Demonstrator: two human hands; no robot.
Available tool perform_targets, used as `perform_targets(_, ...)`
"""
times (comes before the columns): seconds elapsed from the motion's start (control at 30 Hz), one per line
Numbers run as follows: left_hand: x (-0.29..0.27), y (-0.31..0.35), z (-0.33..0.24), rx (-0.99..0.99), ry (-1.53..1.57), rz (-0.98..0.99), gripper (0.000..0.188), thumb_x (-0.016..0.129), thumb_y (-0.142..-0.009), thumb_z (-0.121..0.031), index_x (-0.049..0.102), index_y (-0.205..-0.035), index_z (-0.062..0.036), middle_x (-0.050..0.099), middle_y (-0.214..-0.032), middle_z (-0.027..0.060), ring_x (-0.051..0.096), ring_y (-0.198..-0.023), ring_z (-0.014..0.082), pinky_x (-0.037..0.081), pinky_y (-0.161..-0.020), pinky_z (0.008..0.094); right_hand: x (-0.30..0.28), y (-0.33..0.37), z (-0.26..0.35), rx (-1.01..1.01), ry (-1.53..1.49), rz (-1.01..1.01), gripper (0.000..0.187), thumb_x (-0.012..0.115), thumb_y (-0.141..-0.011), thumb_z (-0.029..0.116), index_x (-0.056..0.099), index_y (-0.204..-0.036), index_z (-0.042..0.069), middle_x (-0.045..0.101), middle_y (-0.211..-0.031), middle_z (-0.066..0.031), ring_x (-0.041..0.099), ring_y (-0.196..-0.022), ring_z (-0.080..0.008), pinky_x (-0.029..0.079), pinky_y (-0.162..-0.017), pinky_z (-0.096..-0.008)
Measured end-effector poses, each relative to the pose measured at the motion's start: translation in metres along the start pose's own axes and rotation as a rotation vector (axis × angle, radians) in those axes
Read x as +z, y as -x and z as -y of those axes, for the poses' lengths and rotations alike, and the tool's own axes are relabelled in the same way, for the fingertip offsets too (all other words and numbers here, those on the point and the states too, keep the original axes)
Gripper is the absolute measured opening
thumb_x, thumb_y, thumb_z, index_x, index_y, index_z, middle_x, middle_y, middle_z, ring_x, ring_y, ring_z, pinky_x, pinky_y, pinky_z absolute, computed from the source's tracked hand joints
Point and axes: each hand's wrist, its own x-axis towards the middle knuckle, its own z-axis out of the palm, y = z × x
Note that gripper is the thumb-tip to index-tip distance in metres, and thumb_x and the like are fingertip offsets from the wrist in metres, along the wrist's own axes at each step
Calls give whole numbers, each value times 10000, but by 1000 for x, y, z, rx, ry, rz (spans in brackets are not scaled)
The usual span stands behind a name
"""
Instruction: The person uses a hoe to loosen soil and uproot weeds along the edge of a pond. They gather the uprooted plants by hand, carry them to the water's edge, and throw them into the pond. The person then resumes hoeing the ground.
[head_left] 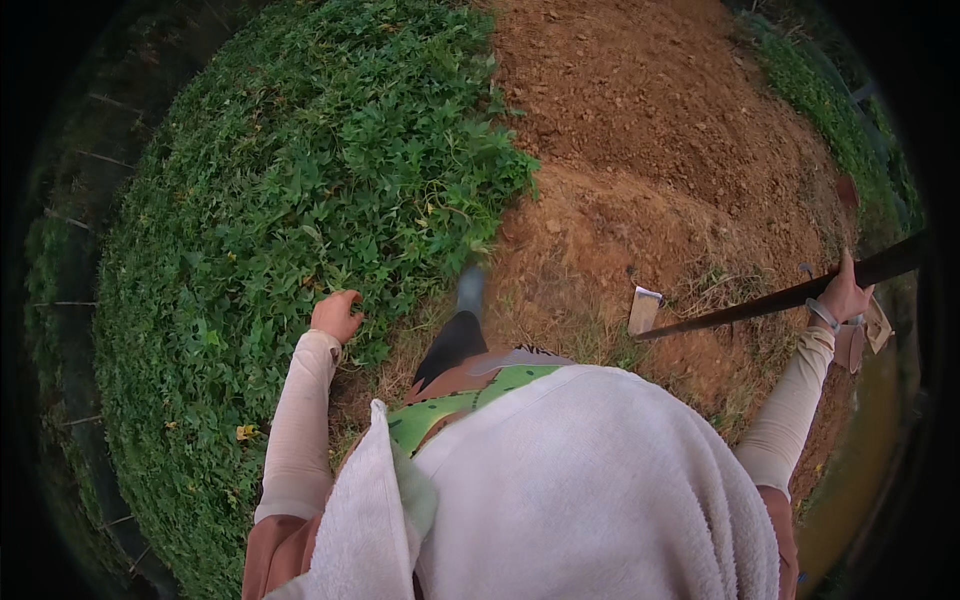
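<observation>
My right hand (848,298) is closed around the long dark handle of a hoe (745,309), out to the right. The handle slants down to the left, where a flat pale blade (644,311) with a whitish edge rests on or near the soil. Beside my right wrist show a tan piece and a brown piece that I cannot make out. My left hand (338,316) hangs over the edge of the green leafy plants (300,200), its fingers loosely bent, a gap between thumb and forefinger, and nothing visible in it.
Broad leafy vines cover the left side. Bare reddish-brown soil (640,110) slopes up ahead, with dry grass (725,290) along its lower edge. One boot (470,290) stands between plants and soil. Muddy yellow-brown ground or water (850,490) lies at the lower right.
</observation>
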Motion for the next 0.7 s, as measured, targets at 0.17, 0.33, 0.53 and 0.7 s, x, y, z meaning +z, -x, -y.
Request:
perform_targets(0.17,127,89,81,-317,303,427,283,608,-707,-289,640,-872,-61,626,-832,169,602,-806,323,467,-711,368,29,15,2,59,29,-29,184,678,-702,52,509,-748,-1,545,-591,-71,528,-492,-145,435,-469,-270)
perform_targets(0.33,127,20,65,-260,574,513,294,561,-766,-240,627,-920,2,647,-828,154,627,-738,254,478,-664,335,39,23,10,36,16,-72,141,650,-705,-28,521,-761,-18,559,-653,-73,533,-517,-134,472,-499,-252)
perform_targets(0.53,108,-141,51,-272,790,357,206,604,-740,-113,609,-921,-15,650,-802,92,627,-705,179,487,-647,301,13,31,15,72,112,-220,135,647,-694,-45,515,-683,-25,537,-611,-92,529,-517,-177,460,-499,-284)
perform_targets(0.7,97,-210,13,-167,610,476,211,603,-740,-121,609,-929,-27,647,-815,87,619,-718,181,481,-658,294,-33,53,26,98,184,-287,133,605,-718,-70,508,-641,-22,521,-588,-101,530,-529,-190,497,-547,-313)
